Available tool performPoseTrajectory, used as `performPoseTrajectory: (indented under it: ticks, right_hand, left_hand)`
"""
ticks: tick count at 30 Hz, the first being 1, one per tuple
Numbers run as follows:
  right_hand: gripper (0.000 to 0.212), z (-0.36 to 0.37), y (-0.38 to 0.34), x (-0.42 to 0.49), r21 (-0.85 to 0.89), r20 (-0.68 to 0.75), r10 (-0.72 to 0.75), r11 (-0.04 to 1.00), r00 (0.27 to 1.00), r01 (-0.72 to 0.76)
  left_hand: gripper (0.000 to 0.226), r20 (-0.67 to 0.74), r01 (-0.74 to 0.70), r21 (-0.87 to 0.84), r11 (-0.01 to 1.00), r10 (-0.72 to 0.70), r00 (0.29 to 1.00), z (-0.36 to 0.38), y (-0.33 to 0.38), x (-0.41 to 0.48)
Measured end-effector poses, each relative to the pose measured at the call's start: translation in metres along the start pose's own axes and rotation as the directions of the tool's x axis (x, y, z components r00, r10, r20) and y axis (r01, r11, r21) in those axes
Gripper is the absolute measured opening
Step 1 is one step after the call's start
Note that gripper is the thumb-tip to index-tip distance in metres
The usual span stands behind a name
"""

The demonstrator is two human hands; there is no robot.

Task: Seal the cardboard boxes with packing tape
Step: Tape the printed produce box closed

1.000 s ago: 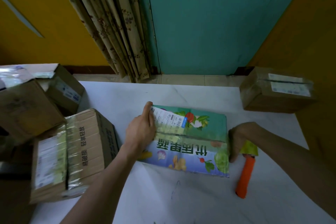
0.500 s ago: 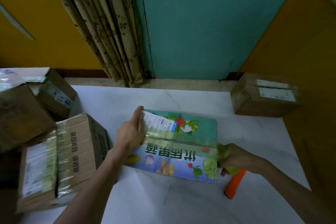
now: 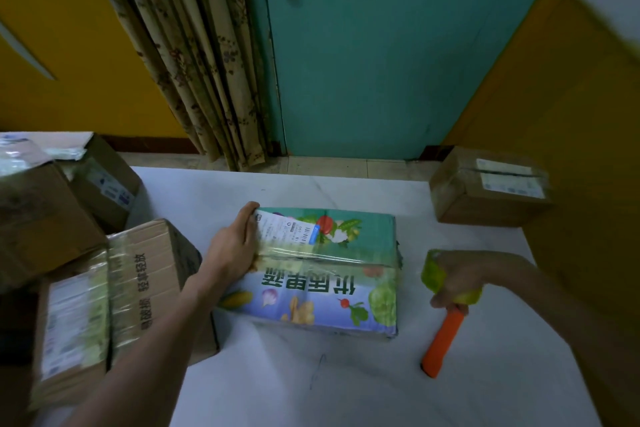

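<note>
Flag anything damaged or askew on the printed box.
The printed box looks torn and crumpled at the right end of its taped seam, and the shipping label sits crooked by the left hand.

1. Printed box (image 3: 349, 229), centre of frame: large green characters 优质果蔬 across its top, upside down to the camera.
2. Same box, upper left corner: white shipping label (image 3: 287, 231) with a barcode. Print too small to read.
3. Brown box (image 3: 145, 291), lower left: black characters 易破损 轻拿轻放, running sideways.
4. Carton (image 3: 464, 208), right of frame: two white labels, illegible.
</note>
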State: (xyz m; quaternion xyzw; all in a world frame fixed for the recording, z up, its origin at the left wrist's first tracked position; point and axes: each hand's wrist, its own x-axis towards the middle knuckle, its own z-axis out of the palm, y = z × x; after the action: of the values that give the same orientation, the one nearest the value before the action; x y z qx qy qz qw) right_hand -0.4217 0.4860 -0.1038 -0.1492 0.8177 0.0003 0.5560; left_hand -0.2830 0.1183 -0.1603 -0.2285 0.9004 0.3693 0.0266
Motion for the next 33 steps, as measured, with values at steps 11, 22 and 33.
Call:
performPoseTrajectory:
  ticks: [11,22,33]
  right_hand:
    - [0.056,0.075,0.001,0.065,0.96,0.13,-0.371,0.278,0.919,-0.024]
    - [0.04,0.047,-0.009,0.018,0.866,0.145,-0.273,0.5,0.951,0.012]
    - [0.018,-0.036,-0.068,-0.087,0.465,0.01,-0.209,0.867,0.978,0.18]
  left_hand:
    - [0.042,0.038,-0.01,-0.017,1.0,0.01,0.999,0.007,0.016,-0.002]
    - [0.04,-0.016,0.034,-0.112,0.993,-0.036,0.999,0.0,-0.007,0.004]
    - [0.037,-0.085,0.249,-0.057,0.967,-0.253,0.964,0.049,-0.003,-0.003]
